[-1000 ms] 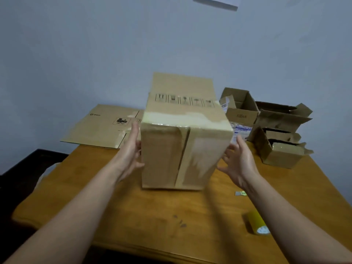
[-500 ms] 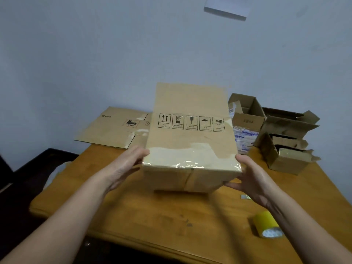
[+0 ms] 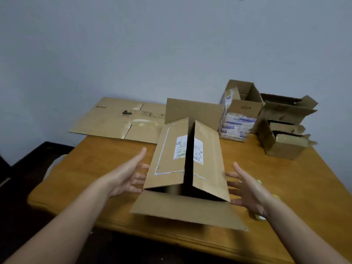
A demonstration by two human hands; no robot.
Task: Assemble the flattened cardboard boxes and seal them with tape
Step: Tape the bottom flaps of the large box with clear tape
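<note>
Flanking the box (image 3: 167, 159), left hand (image 3: 123, 178) mirrors right hand (image 3: 249, 193).

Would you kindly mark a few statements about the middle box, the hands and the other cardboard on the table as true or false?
1. The middle box has its top taped shut. False: its two long flaps stand apart with a dark gap between them, and the near flap lies folded out towards the person.
2. The left hand and the right hand are open with straight fingers, one on each side of that box. True.
3. A flattened cardboard box lies at the far left of the table. True.
4. The boxes at the far right are all sealed. False: they are open, with loose flaps sticking out.
</note>
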